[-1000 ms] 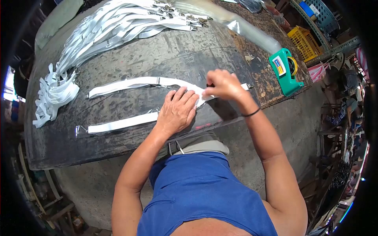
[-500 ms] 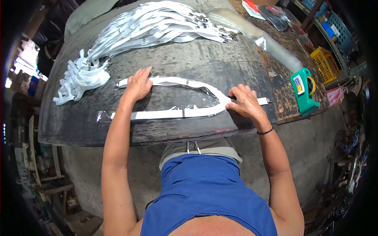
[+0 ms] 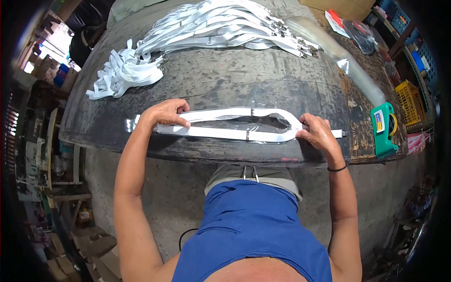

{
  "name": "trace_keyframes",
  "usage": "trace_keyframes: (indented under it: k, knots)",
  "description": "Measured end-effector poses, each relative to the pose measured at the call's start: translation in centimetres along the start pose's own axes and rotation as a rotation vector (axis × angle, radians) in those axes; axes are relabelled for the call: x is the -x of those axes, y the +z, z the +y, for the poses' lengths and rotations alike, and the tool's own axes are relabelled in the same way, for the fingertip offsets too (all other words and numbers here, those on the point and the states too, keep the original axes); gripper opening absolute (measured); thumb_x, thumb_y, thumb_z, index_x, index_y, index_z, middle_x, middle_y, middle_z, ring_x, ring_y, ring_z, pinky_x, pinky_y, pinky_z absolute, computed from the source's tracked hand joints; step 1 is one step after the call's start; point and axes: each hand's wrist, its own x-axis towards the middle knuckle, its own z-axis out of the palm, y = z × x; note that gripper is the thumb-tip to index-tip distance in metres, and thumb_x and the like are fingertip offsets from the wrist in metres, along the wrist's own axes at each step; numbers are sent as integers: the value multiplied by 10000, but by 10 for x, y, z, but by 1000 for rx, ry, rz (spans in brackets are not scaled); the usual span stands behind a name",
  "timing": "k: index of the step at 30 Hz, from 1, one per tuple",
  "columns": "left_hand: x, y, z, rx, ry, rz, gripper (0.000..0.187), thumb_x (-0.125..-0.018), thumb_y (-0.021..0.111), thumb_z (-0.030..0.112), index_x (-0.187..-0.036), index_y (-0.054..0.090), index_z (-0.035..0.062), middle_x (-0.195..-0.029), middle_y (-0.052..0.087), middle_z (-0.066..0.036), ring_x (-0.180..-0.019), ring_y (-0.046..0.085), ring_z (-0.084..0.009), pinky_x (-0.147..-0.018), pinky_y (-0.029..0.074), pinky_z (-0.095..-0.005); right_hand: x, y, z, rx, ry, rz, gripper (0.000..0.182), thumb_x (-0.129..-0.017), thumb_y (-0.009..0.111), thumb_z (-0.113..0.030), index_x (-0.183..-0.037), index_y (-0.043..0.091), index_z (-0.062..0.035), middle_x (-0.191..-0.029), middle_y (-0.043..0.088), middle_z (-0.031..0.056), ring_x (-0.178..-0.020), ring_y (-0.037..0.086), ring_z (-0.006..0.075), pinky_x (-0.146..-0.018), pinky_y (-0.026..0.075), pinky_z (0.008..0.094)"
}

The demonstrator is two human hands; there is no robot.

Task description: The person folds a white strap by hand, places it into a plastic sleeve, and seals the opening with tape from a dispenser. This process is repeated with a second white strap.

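Shirt (image 3: pixel 253 221), blue, nearest, above pale trousers (image 3: pixel 282 180) with a drawcord. Table (image 3: pixel 211 151), dark and worn, its near edge just past them. Clear film (image 3: pixel 133 123), showing around the strap, glossy and creased; whether it wraps the whole length cannot be told. Strap (image 3: pixel 216 133), white, forked, laid flat near that edge between and under the two hands: two long bands run side by side, a dark slider on each, curving together at the right hand; a single tail passes beneath that hand and ends in a small metal clip (image 3: pixel 344 134). Left hand (image 3: pixel 165 113), palm down over the bands' far-left part, thumb apart from the fingers, thumb on the nearer band, fingers at the farther one. Right hand (image 3: pixel 320 134), a black cord on its wrist, thumb and forefinger parted, both touching the strap where the bands join. Dispenser (image 3: pixel 384 136), green, at the table's right edge, well apart from the hands, with a yellow-rimmed roll of tape (image 3: pixel 393 126) in it. Heap (image 3: pixel 127 73), white bands, tangled, beyond the left hand. Stack (image 3: pixel 211 28), many more white straps, behind and right of the heap, metal clips gathered at its right end. Tube (image 3: pixel 359 77), clear plastic, slanting from the clips to the dispenser. Crate (image 3: pixel 409 101), yellow, off the table at right, contents too obscure to tell. Packets (image 3: pixel 359 37), clear and red-and-white, on the far right of the table. Carton (image 3: pixel 340 9), brown, behind them.
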Motion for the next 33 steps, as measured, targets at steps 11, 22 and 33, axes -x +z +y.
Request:
trace_keyframes:
  k: [11, 22, 33]
  knots:
    - [70, 54, -10, -91, 91, 80, 607, -647, 912, 333, -1108, 630, 57, -1033, 634, -141, -1034, 613, -343, -895, 490, -409, 4, -7, 1, 45, 3, -27, 304, -815, 763, -271, -989, 615, -71, -949, 666, 120, -972, 636, 354, -788, 397, 454]
    - [77, 46, -4, -223, 362, 360, 266, -674, 739, 5, -907, 620, 59, -883, 598, -130, -898, 632, -362, -765, 501, -447, -4, -11, 10, -37, -140, 79, 294, -818, 774, -199, -988, 584, -52, -889, 636, 132, -911, 630, 379, -721, 454, 476]
    - [23, 23, -53, -649, 411, 798, 447, -728, 740, 79, -1149, 591, 65, -1188, 603, -150, -1143, 572, -366, -981, 439, -467, 12, 44, -4, 216, -344, 472, 287, -850, 638, -42, -1128, 630, -113, -1121, 595, 119, -1074, 580, 328, -901, 486, 442]
